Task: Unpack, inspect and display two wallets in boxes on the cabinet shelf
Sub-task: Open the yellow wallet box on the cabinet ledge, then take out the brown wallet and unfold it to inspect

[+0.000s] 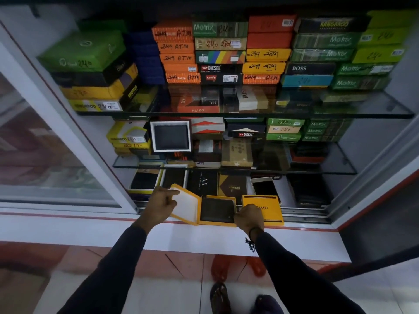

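Note:
An open yellow box (217,223) sits at the cabinet's front ledge with a dark wallet (218,210) lying in it. Its lid (187,206), white inside with a yellow rim, stands tilted up at the left, and my left hand (161,203) grips the lid's upper left edge. My right hand (249,217) is closed on the box's right edge. Just right of it lies a second, closed yellow box (268,206) with a printed brand name, partly hidden by my right hand.
Glass shelves (249,114) above hold stacks of coloured wallet boxes. An open white-rimmed box (171,135) stands on display on the middle shelf. Other open boxes (147,181) lie on the bottom shelf. A sliding glass door (56,143) is at left.

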